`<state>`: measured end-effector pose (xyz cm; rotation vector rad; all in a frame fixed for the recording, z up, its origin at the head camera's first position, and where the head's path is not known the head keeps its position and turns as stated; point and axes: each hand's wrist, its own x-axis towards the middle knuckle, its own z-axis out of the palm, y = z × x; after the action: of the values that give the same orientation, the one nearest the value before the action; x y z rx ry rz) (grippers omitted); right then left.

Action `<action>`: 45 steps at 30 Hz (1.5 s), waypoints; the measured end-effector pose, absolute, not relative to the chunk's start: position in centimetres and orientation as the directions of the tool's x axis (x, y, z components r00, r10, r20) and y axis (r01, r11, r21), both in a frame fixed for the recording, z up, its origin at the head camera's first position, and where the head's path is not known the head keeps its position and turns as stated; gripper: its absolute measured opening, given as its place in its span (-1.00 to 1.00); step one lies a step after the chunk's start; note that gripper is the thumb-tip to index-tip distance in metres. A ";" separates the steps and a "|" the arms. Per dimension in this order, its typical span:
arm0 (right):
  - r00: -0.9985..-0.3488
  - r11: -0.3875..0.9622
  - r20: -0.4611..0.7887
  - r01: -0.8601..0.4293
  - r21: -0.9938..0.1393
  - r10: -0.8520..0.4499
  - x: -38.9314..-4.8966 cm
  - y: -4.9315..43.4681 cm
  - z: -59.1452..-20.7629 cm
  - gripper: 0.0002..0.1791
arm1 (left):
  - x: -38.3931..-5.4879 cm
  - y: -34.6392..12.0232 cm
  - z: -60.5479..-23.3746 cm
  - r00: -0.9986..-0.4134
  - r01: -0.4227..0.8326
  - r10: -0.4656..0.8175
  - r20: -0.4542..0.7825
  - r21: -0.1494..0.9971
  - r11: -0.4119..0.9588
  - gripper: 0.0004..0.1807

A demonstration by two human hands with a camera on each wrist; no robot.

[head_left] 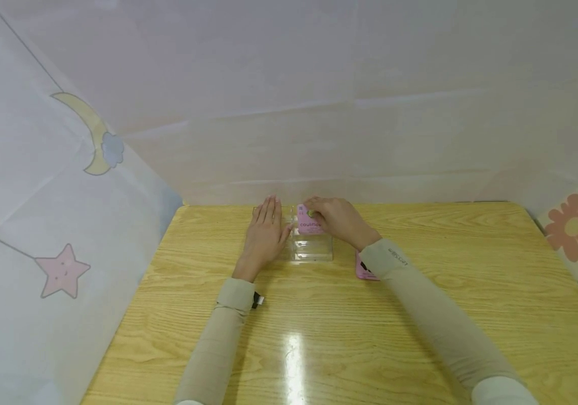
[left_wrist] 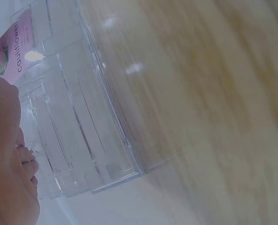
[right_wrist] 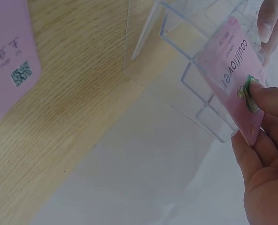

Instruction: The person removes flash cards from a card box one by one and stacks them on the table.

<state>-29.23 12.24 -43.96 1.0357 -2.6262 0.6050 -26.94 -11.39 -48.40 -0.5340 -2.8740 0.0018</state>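
Note:
A clear plastic stand with stepped tiers [head_left: 313, 251] sits at the far edge of the wooden table. My left hand [head_left: 265, 235] rests on its left part, fingers straight and pointing away from me. With thumb and fingers my right hand [head_left: 342, 220] pinches a pink flash card [right_wrist: 230, 77] printed "cauliflower" with a small vegetable picture. The card leans in an upper tier of the stand, its lower edge against the plastic. In the left wrist view the stand's front steps [left_wrist: 78, 122] show in front of the left hand.
Another pink card [head_left: 364, 270] lies on the table right of the stand, partly under the right forearm; its printed code shows in the right wrist view. A fabric backdrop [head_left: 289, 146] rises directly behind the table's far edge.

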 end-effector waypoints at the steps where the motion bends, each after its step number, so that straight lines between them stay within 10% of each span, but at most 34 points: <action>1: -0.718 0.657 0.374 -0.693 -0.297 -0.587 -29.3 12.3 -43.9 -0.61 | -26.9 -11.4 -48.4 -0.910 0.355 0.355 0.212 -0.041 0.934 -0.14; 45: -0.800 0.658 0.192 -0.582 -0.477 -0.568 -31.2 12.2 -41.7 -0.67 | -27.1 -11.3 -48.4 -0.909 0.353 0.356 0.215 -0.057 0.934 -0.14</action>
<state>-31.18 12.23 -41.72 0.9844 -2.8368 0.8300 -27.06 -11.29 -48.38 -0.5327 -2.8685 0.0248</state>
